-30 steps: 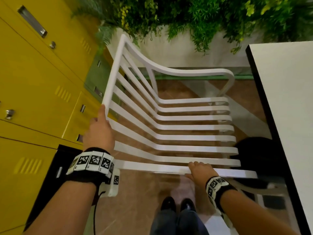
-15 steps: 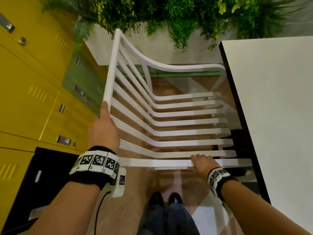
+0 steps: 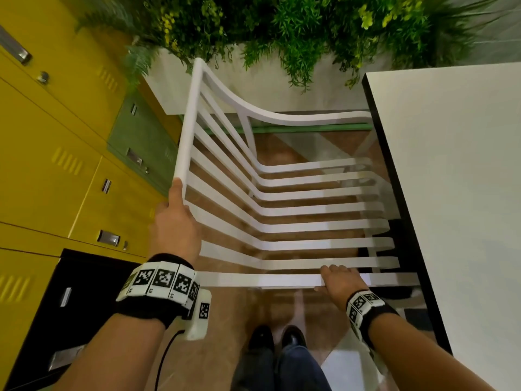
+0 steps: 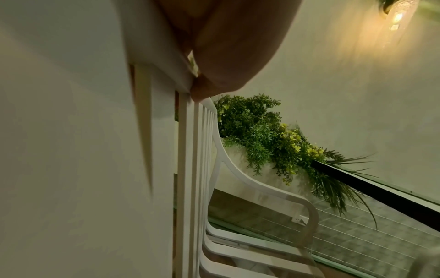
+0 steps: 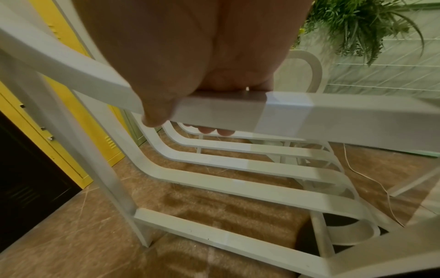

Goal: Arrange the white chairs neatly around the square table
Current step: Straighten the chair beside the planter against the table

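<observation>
1. At the near centre of the head view, my left hand (image 3: 176, 230) grips the top rail of the white chair (image 3: 284, 210), fingers wrapped round the bar. My right hand (image 3: 339, 280) grips the nearest armrest slat, knuckles up, fingers curled over its far edge.
2. Change: compared with a second ago, the seat front now lies at or just under the left edge of the square table (image 3: 456, 193); earlier a clear strip of floor separated them. Judgement: the chair is almost seated at this side of the table and needs only squaring.
3. Left of the chair stand the yellow lockers (image 3: 50, 153); beyond it, the planter with greenery (image 3: 282, 29).
4. Left wrist view: my left hand (image 4: 228, 47) is seen from below, one fingertip hooked under the rail of the chair (image 4: 238, 188). The far armrest curve shows here in profile; the head view flattens it.
5. Right wrist view: my right hand (image 5: 190, 56) clamps the armrest bar, thumb in front, two fingertips showing beneath it. Only this view shows the legs and lower crossbar of the chair (image 5: 238, 169) close to the brown floor (image 5: 71, 235); contact cannot be confirmed.
</observation>
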A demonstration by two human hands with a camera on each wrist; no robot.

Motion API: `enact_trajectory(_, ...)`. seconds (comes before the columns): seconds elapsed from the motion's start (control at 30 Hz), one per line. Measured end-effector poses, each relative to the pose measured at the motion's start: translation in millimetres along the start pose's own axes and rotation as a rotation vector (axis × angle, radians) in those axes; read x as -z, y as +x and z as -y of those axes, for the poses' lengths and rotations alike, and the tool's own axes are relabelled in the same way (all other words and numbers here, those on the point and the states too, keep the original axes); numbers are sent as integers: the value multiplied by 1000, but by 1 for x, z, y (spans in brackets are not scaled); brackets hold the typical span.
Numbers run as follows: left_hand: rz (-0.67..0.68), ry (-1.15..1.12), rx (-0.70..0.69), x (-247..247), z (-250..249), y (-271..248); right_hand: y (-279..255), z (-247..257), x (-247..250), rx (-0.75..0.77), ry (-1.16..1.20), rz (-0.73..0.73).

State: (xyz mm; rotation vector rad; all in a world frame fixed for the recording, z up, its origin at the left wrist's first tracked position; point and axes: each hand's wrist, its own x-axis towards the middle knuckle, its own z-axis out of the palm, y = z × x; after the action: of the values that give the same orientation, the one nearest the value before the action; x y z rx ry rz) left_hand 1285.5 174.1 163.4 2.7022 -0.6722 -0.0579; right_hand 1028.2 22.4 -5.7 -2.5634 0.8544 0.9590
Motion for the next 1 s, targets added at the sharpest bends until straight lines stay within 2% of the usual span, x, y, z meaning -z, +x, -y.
enact_trajectory(0.27, 23, -40, 17, 0, -16, 18, 5, -11, 8, -5, 5, 15)
enact_trajectory(0.47, 4, -45, -31, -2, -20, 25, 11, -14, 7, -11, 27, -1)
enact_trajectory(0.87, 6, -32, 14, -2, -10, 17, 7, -7, 2, -15, 48, -7)
enact_trajectory(1.0, 45, -134, 54, 5, -7, 14, -3, -2, -1, -38, 61, -65)
